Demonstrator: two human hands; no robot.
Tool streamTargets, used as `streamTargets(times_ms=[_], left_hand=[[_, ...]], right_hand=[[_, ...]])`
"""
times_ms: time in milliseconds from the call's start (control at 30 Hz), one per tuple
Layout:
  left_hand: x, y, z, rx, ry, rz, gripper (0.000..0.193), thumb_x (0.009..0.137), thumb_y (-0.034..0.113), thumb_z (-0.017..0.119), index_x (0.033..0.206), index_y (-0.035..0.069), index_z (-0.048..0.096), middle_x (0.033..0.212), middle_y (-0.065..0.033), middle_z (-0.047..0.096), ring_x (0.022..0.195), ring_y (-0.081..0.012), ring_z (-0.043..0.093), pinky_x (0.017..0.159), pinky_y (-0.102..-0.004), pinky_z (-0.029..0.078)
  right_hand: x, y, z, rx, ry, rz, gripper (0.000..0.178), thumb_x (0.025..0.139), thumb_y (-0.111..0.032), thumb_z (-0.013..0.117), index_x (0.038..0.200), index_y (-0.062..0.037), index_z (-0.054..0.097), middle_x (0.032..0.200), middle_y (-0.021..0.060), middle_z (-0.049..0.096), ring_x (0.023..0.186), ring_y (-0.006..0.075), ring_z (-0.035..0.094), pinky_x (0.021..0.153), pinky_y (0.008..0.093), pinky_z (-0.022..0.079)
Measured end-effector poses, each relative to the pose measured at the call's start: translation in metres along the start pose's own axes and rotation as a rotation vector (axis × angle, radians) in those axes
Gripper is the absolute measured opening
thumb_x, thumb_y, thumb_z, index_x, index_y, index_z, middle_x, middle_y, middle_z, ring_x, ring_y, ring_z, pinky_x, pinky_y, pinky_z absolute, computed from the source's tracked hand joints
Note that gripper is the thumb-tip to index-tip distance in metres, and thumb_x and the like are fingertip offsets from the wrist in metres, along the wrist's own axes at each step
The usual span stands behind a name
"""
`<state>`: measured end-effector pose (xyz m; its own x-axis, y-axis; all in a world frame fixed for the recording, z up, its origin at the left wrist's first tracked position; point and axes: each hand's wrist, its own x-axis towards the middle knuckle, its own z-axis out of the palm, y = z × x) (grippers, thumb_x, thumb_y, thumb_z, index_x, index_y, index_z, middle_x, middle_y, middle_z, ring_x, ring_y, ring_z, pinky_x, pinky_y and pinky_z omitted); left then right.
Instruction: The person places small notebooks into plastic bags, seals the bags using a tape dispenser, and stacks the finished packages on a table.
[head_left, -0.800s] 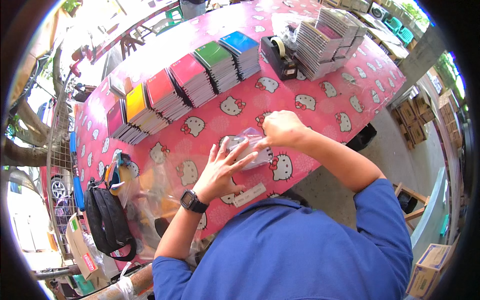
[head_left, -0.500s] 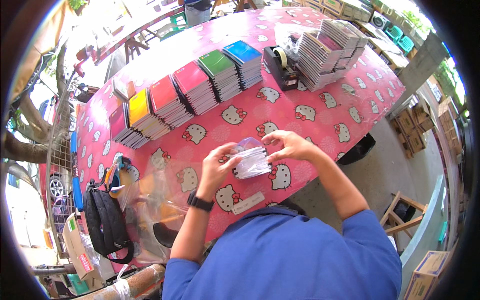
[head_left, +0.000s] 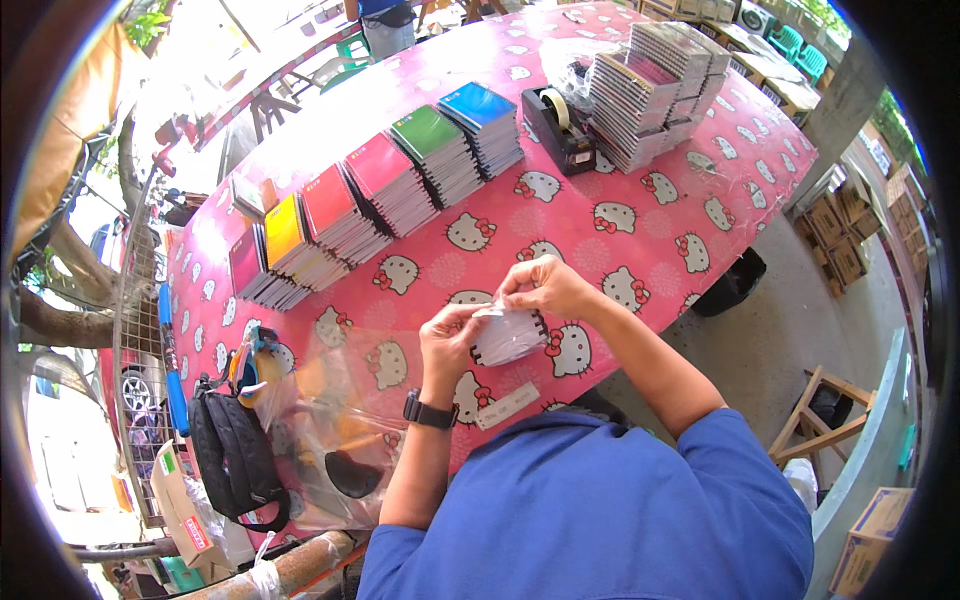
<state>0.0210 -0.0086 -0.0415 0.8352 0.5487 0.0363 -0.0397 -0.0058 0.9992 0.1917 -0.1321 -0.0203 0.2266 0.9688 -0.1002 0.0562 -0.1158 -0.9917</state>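
A small stack of spiral notebooks point(head_left: 508, 340), white page edges showing and dark binding at its sides, sits in clear plastic on the pink table near my body. My left hand point(head_left: 450, 338) is closed at its upper left, thumb and fingers on the plastic wrap. At the top edge my right hand point(head_left: 550, 288) pinches the clear plastic point(head_left: 499, 306) between thumb and fingertips. Just below the stack lies a white paper strip point(head_left: 507, 405) with writing. Beyond my hands runs a row of notebook stacks point(head_left: 385, 165) with purple, yellow, red, pink, green and blue covers.
A black tape dispenser point(head_left: 560, 130) stands beside tall piles of wrapped notebooks point(head_left: 655, 95) at the far right. Clear plastic sheets point(head_left: 330, 430) and a black backpack point(head_left: 235, 450) lie at the left. Cartons point(head_left: 838, 235) and a wooden stool point(head_left: 825, 415) are on the floor.
My right hand has gone from open fingers beside the stack to pinching the plastic at its top. My left fingers have drawn up towards the same edge.
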Motion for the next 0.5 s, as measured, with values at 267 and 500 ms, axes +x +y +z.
streamTargets(times_ms=[267, 500], left_hand=[[0.007, 0.003, -0.019, 0.189, -0.150, 0.019, 0.035, 0.074, 0.008, 0.074, 0.105, 0.002, 0.061, 0.097, -0.0049, 0.064, 0.086, -0.0111, 0.058, 0.075, -0.0266, 0.049], [0.007, 0.012, 0.000, 0.218, 0.024, 0.108, 0.017, 0.073, 0.009, 0.074, 0.088, 0.001, 0.070, 0.084, -0.0025, 0.063, 0.077, -0.0100, 0.057, 0.068, -0.0246, 0.046]], right_hand=[[-0.004, -0.006, 0.001, -0.435, 0.289, -0.339, 0.039, 0.072, -0.021, 0.076, 0.106, -0.0065, 0.064, 0.096, 0.0064, 0.065, 0.091, 0.0167, 0.058, 0.082, 0.0304, 0.045], [0.017, -0.059, 0.018, -0.548, 0.163, -0.531, 0.008, 0.075, -0.010, 0.070, 0.081, -0.0047, 0.070, 0.082, 0.0054, 0.065, 0.080, 0.0176, 0.057, 0.074, 0.0312, 0.046]])
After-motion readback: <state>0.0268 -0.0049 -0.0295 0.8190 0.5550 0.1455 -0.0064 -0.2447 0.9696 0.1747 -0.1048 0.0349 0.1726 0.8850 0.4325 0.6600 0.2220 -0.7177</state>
